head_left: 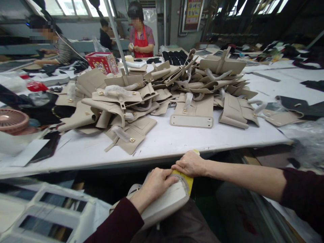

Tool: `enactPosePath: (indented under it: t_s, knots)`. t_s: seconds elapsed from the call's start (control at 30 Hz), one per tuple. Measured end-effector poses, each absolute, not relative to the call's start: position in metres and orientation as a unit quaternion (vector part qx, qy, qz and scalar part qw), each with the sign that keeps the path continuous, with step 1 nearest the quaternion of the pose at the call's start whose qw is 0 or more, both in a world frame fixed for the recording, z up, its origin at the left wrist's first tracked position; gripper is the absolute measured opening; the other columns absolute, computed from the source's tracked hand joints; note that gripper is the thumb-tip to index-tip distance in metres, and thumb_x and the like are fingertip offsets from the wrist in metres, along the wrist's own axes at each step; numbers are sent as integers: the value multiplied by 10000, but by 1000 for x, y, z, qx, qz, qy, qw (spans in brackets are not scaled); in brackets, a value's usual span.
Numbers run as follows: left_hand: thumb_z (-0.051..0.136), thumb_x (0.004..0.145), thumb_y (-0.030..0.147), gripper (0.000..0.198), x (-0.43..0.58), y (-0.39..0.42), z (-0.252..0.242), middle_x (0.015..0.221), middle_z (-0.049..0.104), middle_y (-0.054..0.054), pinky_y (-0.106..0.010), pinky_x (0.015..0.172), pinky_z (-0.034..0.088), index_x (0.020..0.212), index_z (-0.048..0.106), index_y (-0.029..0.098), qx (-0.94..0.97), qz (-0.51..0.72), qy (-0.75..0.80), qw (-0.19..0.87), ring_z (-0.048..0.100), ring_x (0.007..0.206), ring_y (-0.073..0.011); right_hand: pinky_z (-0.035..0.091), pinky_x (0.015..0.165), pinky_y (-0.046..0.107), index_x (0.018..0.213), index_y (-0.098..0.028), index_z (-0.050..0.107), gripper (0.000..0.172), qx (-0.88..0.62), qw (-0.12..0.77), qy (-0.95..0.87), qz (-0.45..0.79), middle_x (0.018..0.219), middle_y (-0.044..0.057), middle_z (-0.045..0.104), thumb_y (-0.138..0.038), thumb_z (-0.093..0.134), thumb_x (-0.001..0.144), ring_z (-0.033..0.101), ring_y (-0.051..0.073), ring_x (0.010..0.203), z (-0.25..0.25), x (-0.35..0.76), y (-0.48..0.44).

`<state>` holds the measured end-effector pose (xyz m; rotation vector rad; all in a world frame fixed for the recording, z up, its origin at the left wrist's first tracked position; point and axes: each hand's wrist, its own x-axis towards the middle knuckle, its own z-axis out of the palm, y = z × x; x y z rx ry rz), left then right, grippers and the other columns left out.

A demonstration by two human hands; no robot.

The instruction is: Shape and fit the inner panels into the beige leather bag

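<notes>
One white worktop [177, 138] carries a heap of beige bag panels [157, 94], too many to count. Near its front edge, on the lap, lies one beige bag piece [164, 202]. Left hand [154, 185] presses it; right hand [189, 164] pinches one yellow tool [187, 180].

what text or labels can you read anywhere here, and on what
No text can be quoted as it reads.
Red and yellow poster on the far wall: print too small and blurred to read.
Red patterned box on the white table: decoration only, no legible words.
Pale leather bag piece with yellow strip, held by the left hand and right hand: no writing visible.
</notes>
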<state>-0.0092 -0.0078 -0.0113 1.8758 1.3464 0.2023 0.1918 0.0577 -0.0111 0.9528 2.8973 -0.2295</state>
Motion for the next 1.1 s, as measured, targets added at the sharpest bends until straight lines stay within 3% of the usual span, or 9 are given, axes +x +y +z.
enactPosePath:
  t_s: [0.3, 0.37, 0.5, 0.6, 0.7, 0.8, 0.93, 1.1]
  knots:
    - [428, 936, 573, 453, -9, -12, -13, 816, 725, -80, -277, 605, 309, 946, 744, 248, 813, 45, 501, 293, 628, 705, -228, 244, 539, 309, 785, -185, 713, 597, 407, 39, 909, -82, 693, 111, 726, -453, 246, 1042, 661, 226, 595, -18, 191, 20]
    - [447, 921, 585, 442, -11, -12, -7, 829, 730, -69, -279, 621, 323, 953, 752, 267, 801, 48, 506, 316, 631, 716, -231, 247, 547, 314, 797, -181, 700, 599, 418, 37, 905, -75, 689, 111, 719, -462, 233, 1043, 652, 224, 587, -18, 189, 13]
    - [565, 833, 612, 424, -45, -13, 8, 800, 730, -39, -284, 734, 387, 843, 776, 243, 671, 131, 547, 482, 629, 786, -240, 298, 623, 333, 790, -183, 675, 526, 384, 28, 920, -66, 725, 99, 714, -437, 287, 1039, 652, 249, 698, -18, 188, 9]
    - [548, 832, 628, 494, -102, -35, 10, 1058, 723, -40, -282, 896, 402, 1045, 736, 224, 554, 239, 609, 515, 606, 1021, -254, 333, 693, 343, 702, -211, 626, 544, 400, -29, 904, -146, 733, 62, 694, -491, 289, 1025, 630, 243, 761, -14, 190, 16]
    - [393, 881, 680, 685, -150, -84, -3, 1280, 622, -124, -315, 953, 417, 1290, 572, 161, 424, 312, 682, 508, 564, 1149, -251, 348, 661, 326, 621, -220, 532, 585, 453, -95, 845, -269, 669, 43, 642, -596, 274, 987, 582, 214, 672, -8, 180, 24]
    - [317, 871, 739, 768, -157, -132, -30, 1143, 671, -175, -356, 859, 482, 1243, 561, 114, 313, 346, 691, 552, 626, 1038, -264, 330, 639, 326, 605, -223, 494, 589, 411, -99, 858, -293, 637, 44, 617, -619, 264, 975, 551, 208, 638, -1, 145, 28]
    - [422, 810, 774, 698, -131, -145, -68, 923, 710, -123, -338, 782, 502, 1042, 639, 152, 161, 431, 585, 667, 659, 902, -250, 310, 684, 339, 584, -209, 545, 625, 311, -59, 927, -202, 651, 44, 665, -529, 231, 1018, 567, 187, 636, 5, 70, 27]
    - [378, 900, 689, 606, -114, -112, -91, 824, 681, -85, -333, 720, 513, 952, 634, 142, 164, 462, 606, 627, 647, 763, -205, 290, 722, 358, 619, -191, 667, 622, 181, -32, 979, -89, 711, 74, 721, -469, 296, 1034, 613, 200, 718, 3, -17, 28]
